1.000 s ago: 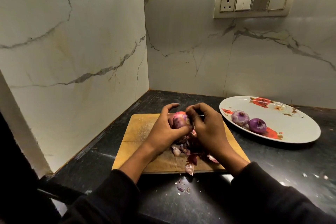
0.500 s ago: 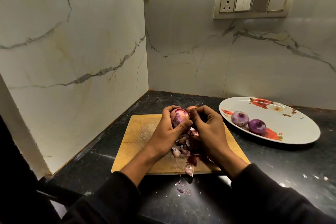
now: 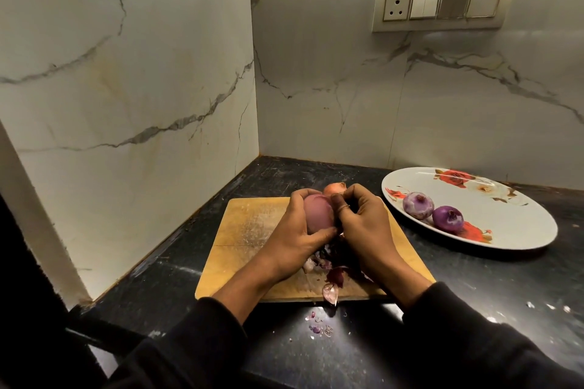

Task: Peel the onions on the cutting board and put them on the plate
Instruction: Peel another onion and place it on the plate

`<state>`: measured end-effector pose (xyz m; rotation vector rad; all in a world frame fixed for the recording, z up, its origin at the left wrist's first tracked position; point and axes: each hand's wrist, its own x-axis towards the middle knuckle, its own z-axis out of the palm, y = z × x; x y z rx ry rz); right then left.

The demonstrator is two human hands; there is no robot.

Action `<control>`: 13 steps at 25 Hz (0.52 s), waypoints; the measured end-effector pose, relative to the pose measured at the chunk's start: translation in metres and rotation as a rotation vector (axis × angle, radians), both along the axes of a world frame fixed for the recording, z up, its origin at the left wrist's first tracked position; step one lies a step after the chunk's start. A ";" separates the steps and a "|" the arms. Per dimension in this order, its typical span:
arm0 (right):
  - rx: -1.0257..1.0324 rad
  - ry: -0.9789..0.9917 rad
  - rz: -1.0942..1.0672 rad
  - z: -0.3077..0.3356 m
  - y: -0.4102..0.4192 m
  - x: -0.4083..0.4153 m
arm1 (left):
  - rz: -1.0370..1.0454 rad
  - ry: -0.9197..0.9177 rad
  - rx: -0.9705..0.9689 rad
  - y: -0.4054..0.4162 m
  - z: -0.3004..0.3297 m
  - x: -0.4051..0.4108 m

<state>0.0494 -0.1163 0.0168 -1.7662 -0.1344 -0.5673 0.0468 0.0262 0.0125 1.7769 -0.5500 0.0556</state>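
Observation:
Over the wooden cutting board (image 3: 249,230), my left hand (image 3: 294,237) grips a reddish onion (image 3: 317,213) still in its skin. My right hand (image 3: 363,224) is curled against the onion's right side, fingertips pinching at its skin. Behind my hands a second, orange-skinned onion (image 3: 335,189) peeks out on the board. Loose purple peels (image 3: 331,278) lie heaped under my hands at the board's front edge. Two peeled purple onions (image 3: 418,205) (image 3: 448,219) rest on the white flowered plate (image 3: 505,224) to the right.
The black counter (image 3: 458,309) runs into a corner of marble walls at left and back. Small peel scraps (image 3: 319,327) lie on the counter in front of the board. A switch panel (image 3: 442,3) sits on the back wall.
My left hand has turned the onion so more of its skin faces me. My right hand's fingers moved from the onion's top down to its right side.

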 end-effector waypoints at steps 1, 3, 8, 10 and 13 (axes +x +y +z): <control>0.006 0.008 -0.020 -0.001 0.001 0.001 | 0.002 -0.014 0.010 -0.001 0.000 0.000; 0.044 0.023 -0.049 -0.002 0.004 0.002 | 0.011 -0.044 0.029 -0.002 -0.002 0.000; 0.233 0.111 -0.094 -0.001 0.009 0.002 | 0.053 -0.185 0.113 -0.003 -0.006 0.002; 0.291 0.138 -0.091 0.001 0.010 0.001 | 0.056 -0.214 0.119 -0.004 -0.006 0.002; 0.312 0.156 -0.112 0.003 0.011 0.001 | 0.051 -0.237 0.131 -0.004 -0.006 0.001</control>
